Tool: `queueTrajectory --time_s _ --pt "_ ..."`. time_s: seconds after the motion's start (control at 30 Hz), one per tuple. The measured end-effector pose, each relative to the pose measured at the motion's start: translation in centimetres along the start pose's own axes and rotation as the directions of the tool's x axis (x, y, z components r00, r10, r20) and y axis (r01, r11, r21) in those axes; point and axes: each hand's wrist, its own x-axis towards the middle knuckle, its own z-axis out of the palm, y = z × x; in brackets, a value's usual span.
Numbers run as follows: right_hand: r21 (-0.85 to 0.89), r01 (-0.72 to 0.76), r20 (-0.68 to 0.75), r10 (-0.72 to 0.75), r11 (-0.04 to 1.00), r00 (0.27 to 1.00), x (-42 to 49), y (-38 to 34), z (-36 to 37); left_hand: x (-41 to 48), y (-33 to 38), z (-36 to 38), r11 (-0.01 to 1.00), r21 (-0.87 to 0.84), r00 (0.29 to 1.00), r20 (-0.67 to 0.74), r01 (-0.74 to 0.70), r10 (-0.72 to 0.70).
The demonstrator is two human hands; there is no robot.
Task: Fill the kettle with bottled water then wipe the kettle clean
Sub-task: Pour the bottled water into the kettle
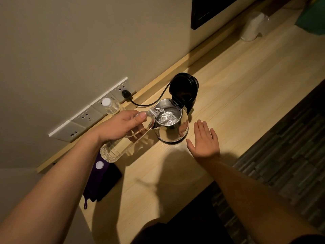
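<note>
A steel kettle stands on the wooden counter with its black lid flipped up. My left hand grips a clear water bottle, tilted with its neck over the kettle's mouth. Water streams from the neck into the kettle. My right hand lies flat on the counter just right of the kettle, fingers apart, holding nothing. A white bottle cap rests on a purple cloth at the counter's left end.
A second capped bottle stands by the wall sockets. The kettle's black cord runs to a plug in the wall. A stack of wrapped cups and a green item sit far right.
</note>
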Motion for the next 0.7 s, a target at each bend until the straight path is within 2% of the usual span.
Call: queueTrajectory --time_s 0.17,0.7 --pt "-0.011 -0.002 0.002 0.003 1.000 1.000 -0.05 -0.04 -0.03 0.00 0.25 -0.01 0.998 0.062 1.000 -0.003 -0.015 0.015" --pt "-0.023 -0.002 -0.004 0.002 1.000 1.000 -0.15 -0.09 -0.01 0.09 0.32 -0.15 0.995 0.090 0.999 -0.007 -0.030 0.031"
